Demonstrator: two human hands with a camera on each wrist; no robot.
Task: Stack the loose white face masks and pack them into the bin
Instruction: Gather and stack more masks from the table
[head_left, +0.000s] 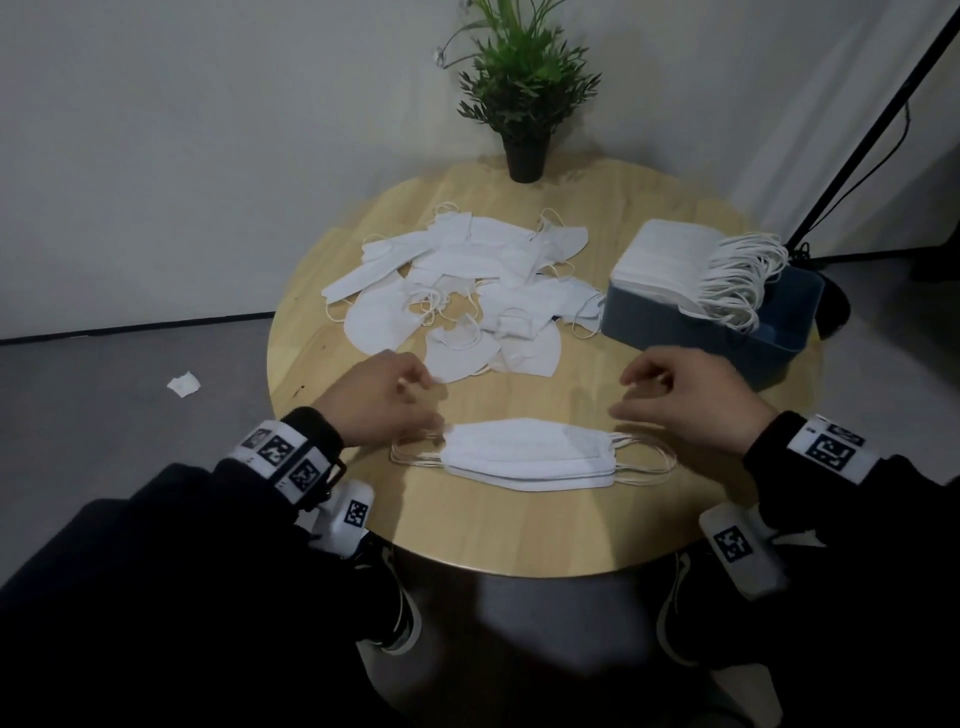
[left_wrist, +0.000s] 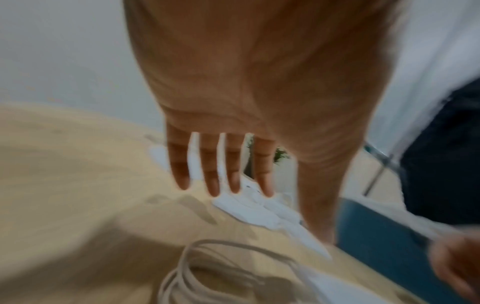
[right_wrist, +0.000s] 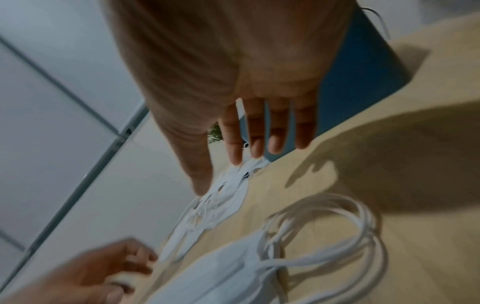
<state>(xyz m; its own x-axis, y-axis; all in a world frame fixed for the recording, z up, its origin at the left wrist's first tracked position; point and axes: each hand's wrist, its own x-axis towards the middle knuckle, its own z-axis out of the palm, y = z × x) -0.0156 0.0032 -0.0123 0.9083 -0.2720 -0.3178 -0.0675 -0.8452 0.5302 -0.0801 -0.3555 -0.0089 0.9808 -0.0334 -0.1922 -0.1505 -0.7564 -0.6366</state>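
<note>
My left hand (head_left: 382, 402) and right hand (head_left: 691, 400) hover over the table (head_left: 519, 535), one at each end of the small stack of masks (head_left: 530, 454) I am building near the front edge. Both are empty. The wrist views show straight, slightly spread fingers on each hand; the head view makes them look loosely curled, and with the blur I can only say that neither seems to touch the ear loops (head_left: 647, 460) below.

The stack is a few masks deep, and its edges do not quite line up: the lowest layer peeks out along the near side. Beyond it the loose masks (head_left: 457, 291) lie in a tangled pile in the middle of the table, loops crossing one another. The blue bin (head_left: 675, 332) stands on the right, already holding a tall packed bundle (head_left: 670, 265) whose loops spill over its side.

I judge the step in hand to be squaring this stack before it goes in. To do it well I would press in from both short ends together, palms flat, gather the loops against the sides so none snag, and then lift with thumbs on top and fingers beneath so that no layers slide. Any mask taken from the pile should come away by its body, not by a loop, or its neighbours will drag along.
</note>
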